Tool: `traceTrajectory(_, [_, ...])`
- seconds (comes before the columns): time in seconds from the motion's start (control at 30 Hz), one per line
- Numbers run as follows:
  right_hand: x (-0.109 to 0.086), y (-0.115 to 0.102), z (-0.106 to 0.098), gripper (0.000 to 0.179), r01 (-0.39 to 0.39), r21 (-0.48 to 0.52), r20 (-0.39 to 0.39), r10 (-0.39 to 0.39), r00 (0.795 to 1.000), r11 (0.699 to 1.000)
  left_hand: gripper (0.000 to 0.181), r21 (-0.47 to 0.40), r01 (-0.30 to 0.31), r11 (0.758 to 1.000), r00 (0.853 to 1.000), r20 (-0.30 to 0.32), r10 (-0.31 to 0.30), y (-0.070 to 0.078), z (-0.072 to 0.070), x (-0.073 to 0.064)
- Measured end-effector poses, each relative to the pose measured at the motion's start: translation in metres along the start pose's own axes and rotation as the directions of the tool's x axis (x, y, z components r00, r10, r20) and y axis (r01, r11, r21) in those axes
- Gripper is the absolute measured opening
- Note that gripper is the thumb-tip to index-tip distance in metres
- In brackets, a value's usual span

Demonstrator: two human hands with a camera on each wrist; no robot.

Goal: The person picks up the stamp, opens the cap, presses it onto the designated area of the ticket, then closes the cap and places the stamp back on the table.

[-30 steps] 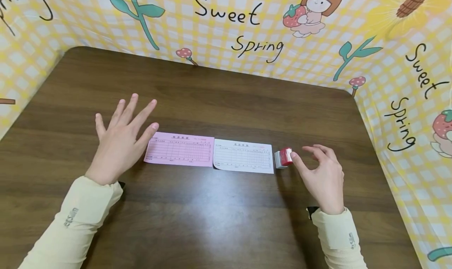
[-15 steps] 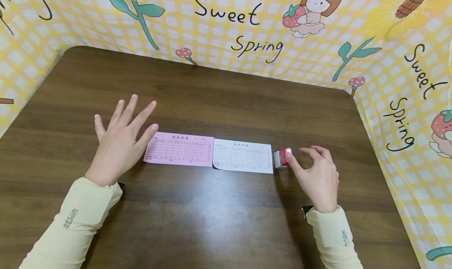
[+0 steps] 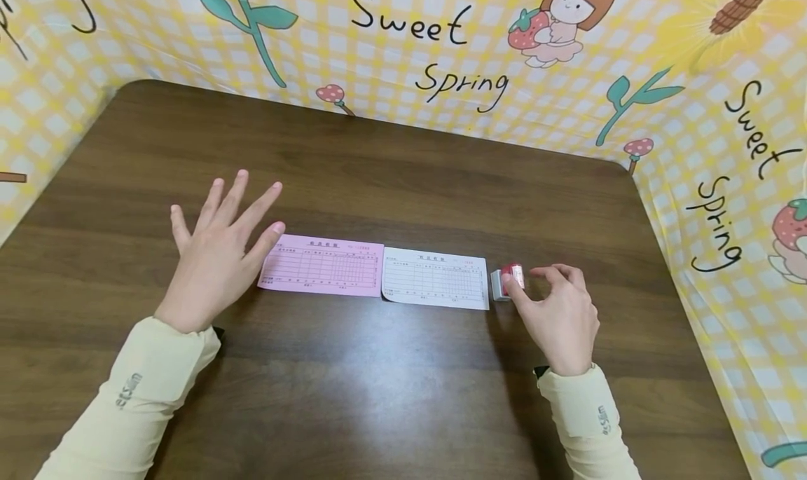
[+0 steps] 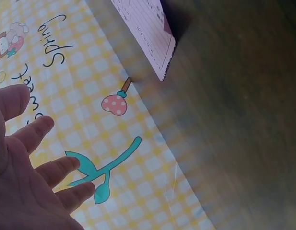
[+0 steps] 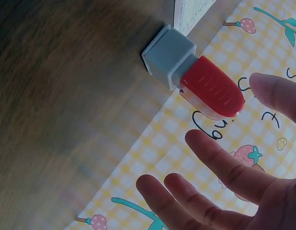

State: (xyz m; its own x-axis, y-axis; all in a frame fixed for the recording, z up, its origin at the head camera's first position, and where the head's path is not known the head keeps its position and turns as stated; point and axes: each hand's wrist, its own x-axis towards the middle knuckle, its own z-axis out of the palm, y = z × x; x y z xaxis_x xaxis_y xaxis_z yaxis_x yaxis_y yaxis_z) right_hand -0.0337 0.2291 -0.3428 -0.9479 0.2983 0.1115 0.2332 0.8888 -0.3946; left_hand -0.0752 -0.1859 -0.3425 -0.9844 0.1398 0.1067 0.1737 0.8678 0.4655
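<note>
A self-inking stamp (image 3: 499,286) with a red handle and a grey base stands upright on the table, to the right of a white printed slip (image 3: 435,280). My right hand (image 3: 561,319) hovers at the stamp, thumb and fingers spread either side of the handle. In the right wrist view, a gap shows between the fingers (image 5: 212,158) and the red handle (image 5: 212,86). A pink printed slip (image 3: 321,270) lies left of the white one, end to end with it. My left hand (image 3: 211,263), fingers spread and holding nothing, is over the pink slip's left end, its thumb overlapping that corner.
The dark brown wooden table (image 3: 378,165) has rounded far corners. Yellow checked cloth (image 3: 391,59) with printed pictures and lettering stands along its back and sides. A corner of the white slip (image 3: 386,298) curls a little.
My right hand has moved slightly left, bringing its thumb and fingers closer about the stamp's handle. The left hand, both slips and the stamp have kept their places.
</note>
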Motion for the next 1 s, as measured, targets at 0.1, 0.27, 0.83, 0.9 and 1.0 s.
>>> traceTrajectory(0.1, [0.0, -0.001, 0.001, 0.05, -0.005, -0.005, 0.01, 0.005, 1.0, 1.0, 0.058, 0.005, 0.003, 1.0, 1.0, 0.006, -0.003, 0.0, 0.0, 0.0])
traceTrajectory(0.27, [0.001, -0.002, 0.004, 0.052, 0.006, -0.004, 0.008, -0.006, 1.0, 1.0, 0.058, 0.01, 0.004, 1.0, 1.0, 0.012, -0.005, 0.0, 0.001, -0.001])
traceTrajectory(0.83, [0.004, -0.004, 0.011, 0.048, 0.017, -0.019, -0.025, -0.018, 1.0, 1.0, 0.059, 0.001, 0.019, 1.0, 1.0, 0.014, -0.019, -0.002, 0.003, -0.002])
traceTrajectory(0.9, [0.004, -0.004, 0.012, 0.048, 0.018, -0.022, -0.024, -0.019, 1.0, 1.0, 0.058, -0.002, 0.02, 1.0, 1.0, 0.011, -0.02, -0.002, 0.003, -0.002])
traceTrajectory(1.0, [0.005, -0.004, 0.013, 0.048, 0.024, -0.031, -0.016, -0.025, 1.0, 0.999, 0.058, -0.007, 0.022, 1.0, 1.0, 0.004, -0.022, -0.002, 0.002, -0.002])
